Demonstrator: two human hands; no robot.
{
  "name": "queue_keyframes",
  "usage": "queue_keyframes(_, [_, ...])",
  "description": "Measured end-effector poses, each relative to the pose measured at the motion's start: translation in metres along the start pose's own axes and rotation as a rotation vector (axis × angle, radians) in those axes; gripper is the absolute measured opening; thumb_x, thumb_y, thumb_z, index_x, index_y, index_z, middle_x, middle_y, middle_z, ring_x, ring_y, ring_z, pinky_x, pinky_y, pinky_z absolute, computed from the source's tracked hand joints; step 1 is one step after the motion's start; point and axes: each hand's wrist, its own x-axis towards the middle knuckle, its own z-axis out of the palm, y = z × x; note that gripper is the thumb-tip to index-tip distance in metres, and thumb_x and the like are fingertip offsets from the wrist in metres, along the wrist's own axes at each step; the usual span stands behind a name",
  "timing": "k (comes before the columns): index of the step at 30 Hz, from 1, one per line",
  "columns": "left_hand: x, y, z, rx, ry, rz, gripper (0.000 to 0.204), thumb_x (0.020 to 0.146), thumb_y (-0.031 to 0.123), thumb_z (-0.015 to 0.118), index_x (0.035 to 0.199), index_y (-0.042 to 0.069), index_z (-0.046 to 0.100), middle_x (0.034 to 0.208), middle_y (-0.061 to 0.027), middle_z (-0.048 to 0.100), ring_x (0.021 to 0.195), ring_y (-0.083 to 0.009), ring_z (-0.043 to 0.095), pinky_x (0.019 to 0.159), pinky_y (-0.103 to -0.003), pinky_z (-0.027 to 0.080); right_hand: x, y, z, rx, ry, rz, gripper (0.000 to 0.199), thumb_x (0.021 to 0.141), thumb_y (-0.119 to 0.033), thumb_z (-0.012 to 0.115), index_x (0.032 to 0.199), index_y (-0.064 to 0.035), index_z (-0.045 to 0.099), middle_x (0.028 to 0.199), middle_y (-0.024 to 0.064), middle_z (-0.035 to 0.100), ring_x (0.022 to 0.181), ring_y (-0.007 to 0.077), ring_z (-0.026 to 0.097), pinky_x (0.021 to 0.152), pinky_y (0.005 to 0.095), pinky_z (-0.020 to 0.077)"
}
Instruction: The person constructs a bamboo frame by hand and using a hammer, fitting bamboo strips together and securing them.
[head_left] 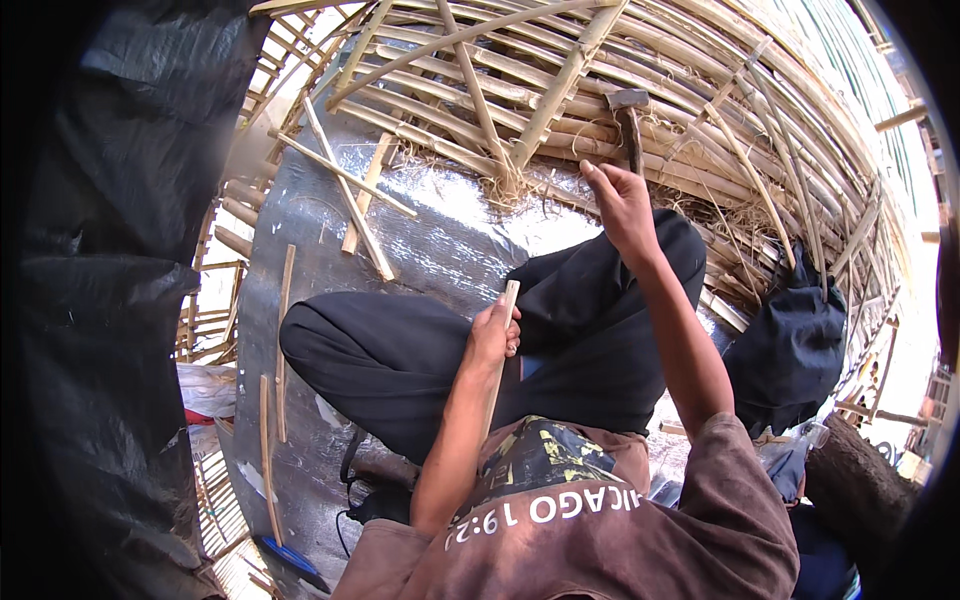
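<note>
My left hand (pixel 494 332) is closed around a pale split bamboo strip (pixel 512 292), which points up and away over my folded legs. Its lower part runs back along my forearm toward my shirt. Raised at the right, my right hand (pixel 622 205) is closed, with the thumb side toward the upper left. Directly beyond its knuckles stands a hammer (pixel 630 125) with a grey head and a dark wooden handle. The lower handle disappears behind the hand, so I cannot tell whether the fingers hold it.
A bamboo slat structure (pixel 560 90) rises ahead, with curled shavings at its foot. Loose strips (pixel 350 190) lie on the shiny grey sheet (pixel 440 235). Black sheeting (pixel 110 300) hangs at left. A dark cloth bag (pixel 795 345) and a thick log (pixel 860 480) are at right.
</note>
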Motion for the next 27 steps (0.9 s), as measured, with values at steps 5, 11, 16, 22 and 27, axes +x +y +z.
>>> queue_keyframes(5, [-0.009, 0.022, -0.008, -0.123, -0.054, 0.009, 0.036, 0.106, 0.04, 0.043, 0.096, 0.007, 0.053, 0.062, 0.0035, 0.04, 0.051, -0.0065, 0.042, 0.045, -0.021, 0.035, -0.043, 0.028, -0.012, 0.392, -0.078, 0.276, 0.03, 0.102, -0.029, 0.057, 0.079, -0.013, 0.049, 0.071, -0.0078, 0.038, 0.064, 0.0043, 0.034, 0.06, 0.0219, 0.0297])
queue_keyframes(11, [-0.025, 0.083, -0.041, -0.2, -0.027, 0.163, 0.036, 0.106, 0.042, 0.044, 0.1, 0.007, 0.052, 0.063, 0.0036, 0.039, 0.05, -0.0063, 0.039, 0.045, -0.021, 0.032, -0.083, 0.01, -0.033, 0.615, 0.058, 0.247, 0.022, 0.099, -0.022, 0.063, 0.084, -0.0096, 0.054, 0.072, -0.0042, 0.048, 0.066, 0.006, 0.043, 0.065, 0.0233, 0.0392])
queue_keyframes(16, [-0.022, 0.12, -0.069, -0.066, -0.084, 0.251, 0.034, 0.107, 0.04, 0.041, 0.101, 0.009, 0.052, 0.063, 0.0042, 0.036, 0.052, -0.0053, 0.036, 0.046, -0.021, 0.032, -0.162, 0.002, -0.095, 0.549, 0.296, 0.236, 0.013, 0.098, -0.016, 0.064, 0.091, -0.006, 0.058, 0.076, -0.0014, 0.054, 0.07, 0.0081, 0.051, 0.071, 0.0255, 0.0436])
queue_keyframes(22, [-0.012, 0.113, -0.079, -0.152, -0.075, 0.168, 0.029, 0.108, 0.037, 0.042, 0.102, 0.01, 0.052, 0.064, 0.0052, 0.033, 0.052, -0.0038, 0.035, 0.045, -0.02, 0.032, -0.347, 0.04, -0.219, 0.129, 0.663, 0.582, 0.013, 0.095, -0.013, 0.068, 0.09, -0.004, 0.06, 0.086, 0.0034, 0.067, 0.074, 0.007, 0.06, 0.068, 0.0202, 0.0469])
queue_keyframes(27, [-0.014, 0.109, -0.082, -0.172, -0.096, 0.189, 0.027, 0.108, 0.035, 0.042, 0.103, 0.01, 0.051, 0.063, 0.0053, 0.032, 0.052, -0.0032, 0.033, 0.045, -0.018, 0.031, -0.483, 0.04, -0.226, 0.206, 0.561, 1.034, 0.014, 0.097, -0.014, 0.064, 0.089, -0.0098, 0.052, 0.08, 0.0022, 0.062, 0.065, 0.011, 0.06, 0.058, 0.0224, 0.0477])
